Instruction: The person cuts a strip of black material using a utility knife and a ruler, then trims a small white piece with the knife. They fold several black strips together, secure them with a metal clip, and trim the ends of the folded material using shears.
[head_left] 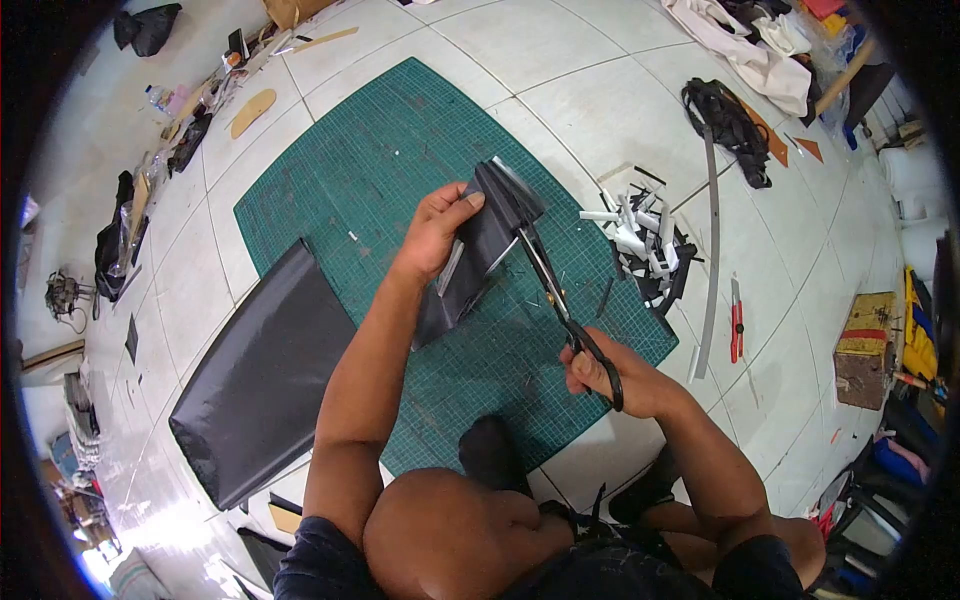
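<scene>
Over the green cutting mat [340, 140], my left hand [438, 230] grips a folded piece of black sheet material [490, 225], thumb on top and pale edges showing. My right hand [610, 375] is closed round the black handles of a pair of scissors [553, 295]. The scissor blades point up and left, and their tips overlap the right part of the black piece. Left of my forearm lies a large black sheet [265, 380], partly on the mat. A heap of black and white offcuts [650, 240] sits at the mat's right edge.
A long grey strip [712, 260] and a red utility knife [737, 322] lie on the tiles to the right. Farther right stands a worn box [864, 350]. A black bundle [730, 130] is at upper right, and clutter lines the left wall. My foot [492, 450] rests on the mat.
</scene>
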